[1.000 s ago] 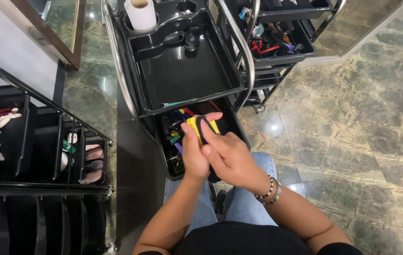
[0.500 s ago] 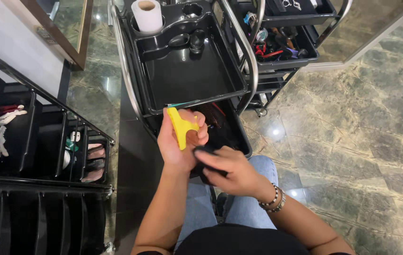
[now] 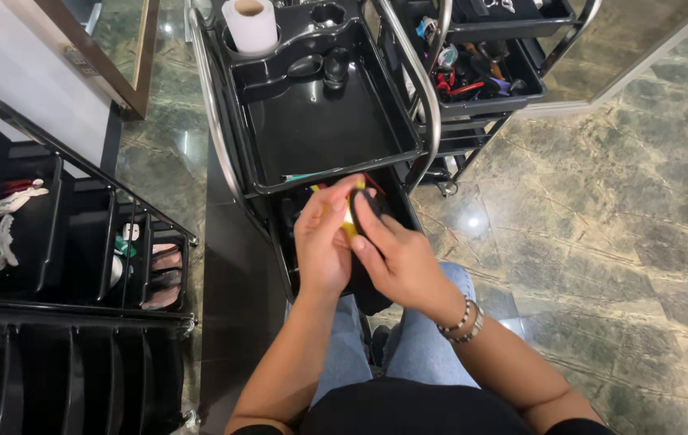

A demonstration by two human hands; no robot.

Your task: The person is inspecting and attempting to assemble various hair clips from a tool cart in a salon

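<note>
seated at a black salon trolley (image 3: 235, 169), we look down on both our hands meeting just in front of its top tray. our left hand (image 3: 324, 242) has its grip clamped on a yellow clip (image 3: 349, 219), of which only a narrow strip shows between the two hands; its long axis seems to run roughly away from us, toward the trolley, though most of it is covered. our right hand (image 3: 400, 258), a beaded bracelet (image 3: 463, 321) at the wrist, is pressed against the same clip from the right, its fingers closed on a dark rounded object (image 3: 373, 203) that sits on the clip's right side. what that dark piece is we cannot tell. both hands touch the clip, so neither is nearer; the left carries it, the right works at its side.

the clip hangs in the air above the open lower drawer (image 3: 299, 211), where coloured bits peep out under the tray's edge. a paper roll (image 3: 250, 24) stands upright in a cup at the tray's far left corner. a second trolley (image 3: 481, 76) with scissors and small tools stands to the right on the green marble floor (image 3: 602, 201).
</note>
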